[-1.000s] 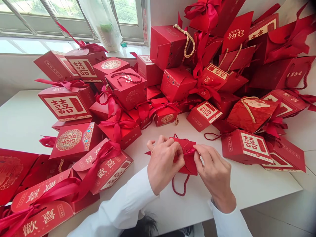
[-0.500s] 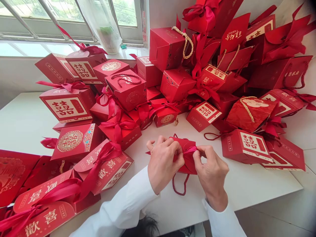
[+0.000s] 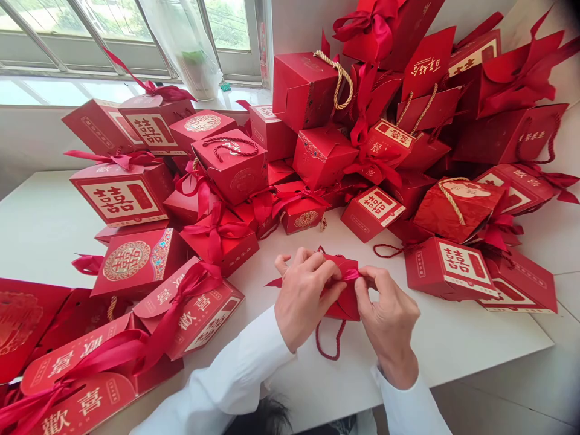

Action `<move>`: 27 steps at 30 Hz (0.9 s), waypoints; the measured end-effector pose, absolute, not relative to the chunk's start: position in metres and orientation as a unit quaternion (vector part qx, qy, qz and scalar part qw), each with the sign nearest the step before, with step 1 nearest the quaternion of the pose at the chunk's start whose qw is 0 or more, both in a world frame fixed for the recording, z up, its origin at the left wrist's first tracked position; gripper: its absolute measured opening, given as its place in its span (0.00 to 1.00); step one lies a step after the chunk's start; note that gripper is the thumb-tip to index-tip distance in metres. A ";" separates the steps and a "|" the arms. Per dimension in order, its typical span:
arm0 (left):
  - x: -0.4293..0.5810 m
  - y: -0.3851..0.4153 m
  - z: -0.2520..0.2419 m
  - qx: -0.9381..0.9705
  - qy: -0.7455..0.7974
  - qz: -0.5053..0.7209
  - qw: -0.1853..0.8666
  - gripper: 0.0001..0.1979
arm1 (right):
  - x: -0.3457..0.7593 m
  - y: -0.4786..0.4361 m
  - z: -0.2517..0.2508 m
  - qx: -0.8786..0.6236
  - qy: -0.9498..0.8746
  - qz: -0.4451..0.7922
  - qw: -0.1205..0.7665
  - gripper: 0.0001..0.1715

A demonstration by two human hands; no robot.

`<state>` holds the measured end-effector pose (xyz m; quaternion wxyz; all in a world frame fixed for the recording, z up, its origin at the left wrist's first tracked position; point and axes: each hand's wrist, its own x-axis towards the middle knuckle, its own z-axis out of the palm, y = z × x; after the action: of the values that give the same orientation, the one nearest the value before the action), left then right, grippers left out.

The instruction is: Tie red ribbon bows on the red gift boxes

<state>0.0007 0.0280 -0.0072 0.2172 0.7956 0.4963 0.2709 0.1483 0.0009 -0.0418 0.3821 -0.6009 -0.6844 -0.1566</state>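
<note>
A small red gift box (image 3: 347,307) with dark red cord handles (image 3: 328,353) lies on the white table, in front of me. Across its top runs a bright pink-red ribbon (image 3: 350,275). With thumb and fingers, my left hand (image 3: 307,296) pinches the ribbon from the left and covers part of the box. One ribbon end (image 3: 273,283) sticks out to the left behind that hand. My right hand (image 3: 388,317) pinches the ribbon at the box's right edge between thumb and forefinger. The exact shape of the knot or loop is hidden by the fingers.
Many red gift boxes with ribbons and cords are heaped at the back, such as a square box (image 3: 373,214). More boxes (image 3: 202,308) line the left, others (image 3: 451,269) the right. A plastic-wrapped cup (image 3: 199,72) stands on the windowsill. The white table (image 3: 480,344) ends at the right.
My left hand has shifted slightly right, its fingers closer to the ribbon's middle and to my right hand. My right hand keeps its pinch almost in place.
</note>
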 end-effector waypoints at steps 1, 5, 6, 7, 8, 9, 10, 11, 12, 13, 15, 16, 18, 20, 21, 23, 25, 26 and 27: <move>0.001 0.028 -0.008 0.795 0.495 0.276 0.214 0.05 | 0.148 0.001 -0.042 -0.600 -0.684 -0.153 0.385 0.05; 0.002 0.027 -0.008 0.797 0.490 0.281 0.212 0.06 | 0.147 0.002 -0.042 -0.600 -0.683 -0.139 0.393 0.06; 0.002 0.028 -0.008 0.799 0.489 0.279 0.212 0.06 | 0.146 0.002 -0.043 -0.600 -0.682 -0.137 0.395 0.06; 0.001 0.028 -0.008 0.801 0.487 0.278 0.212 0.07 | 0.145 0.002 -0.043 -0.599 -0.682 -0.135 0.397 0.06; 0.001 0.028 -0.008 0.802 0.485 0.276 0.212 0.07 | 0.145 0.002 -0.043 -0.600 -0.682 -0.131 0.397 0.06; 0.000 0.029 -0.008 0.804 0.482 0.273 0.216 0.07 | 0.145 0.002 -0.043 -0.600 -0.682 -0.127 0.398 0.06; -0.002 0.030 -0.008 0.805 0.480 0.270 0.222 0.07 | 0.145 0.002 -0.042 -0.599 -0.684 -0.120 0.399 0.07; -0.003 0.031 -0.008 0.805 0.478 0.265 0.232 0.07 | 0.146 0.002 -0.041 -0.598 -0.687 -0.106 0.398 0.07; -0.005 0.033 -0.007 0.805 0.475 0.258 0.245 0.07 | 0.148 0.002 -0.039 -0.597 -0.692 -0.085 0.397 0.07; -0.006 0.034 -0.006 0.805 0.472 0.249 0.259 0.06 | 0.150 0.002 -0.037 -0.596 -0.695 -0.057 0.399 0.06; -0.009 0.037 -0.004 0.804 0.466 0.230 0.289 0.05 | 0.156 0.002 -0.032 -0.599 -0.690 0.003 0.407 0.03; -0.010 0.038 -0.002 0.803 0.464 0.222 0.300 0.04 | 0.158 0.003 -0.030 -0.602 -0.685 0.026 0.410 0.02; -0.012 0.040 0.001 0.800 0.465 0.213 0.312 0.07 | 0.163 0.003 -0.027 -0.603 -0.683 0.043 0.410 0.00; -0.013 0.041 0.002 0.793 0.479 0.224 0.301 0.10 | 0.165 0.004 -0.028 -0.597 -0.695 0.034 0.401 0.03; -0.014 0.042 0.002 0.787 0.491 0.235 0.289 0.10 | 0.164 0.004 -0.029 -0.593 -0.701 0.024 0.396 0.04; -0.017 0.044 0.001 0.773 0.520 0.254 0.259 0.09 | 0.163 0.004 -0.033 -0.592 -0.709 -0.006 0.383 0.04; -0.022 0.048 -0.001 0.765 0.543 0.249 0.242 0.09 | 0.161 0.005 -0.037 -0.594 -0.716 -0.049 0.364 0.04; -0.024 0.050 -0.002 0.765 0.546 0.236 0.246 0.10 | 0.160 0.006 -0.038 -0.593 -0.720 -0.074 0.353 0.05; -0.027 0.052 -0.003 0.766 0.545 0.223 0.258 0.11 | 0.160 0.006 -0.038 -0.590 -0.725 -0.099 0.342 0.06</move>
<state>-0.0267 0.0524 -0.0031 0.2576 0.7663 0.5446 0.2233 0.1599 0.0064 -0.0381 0.3416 -0.5900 -0.7248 -0.0992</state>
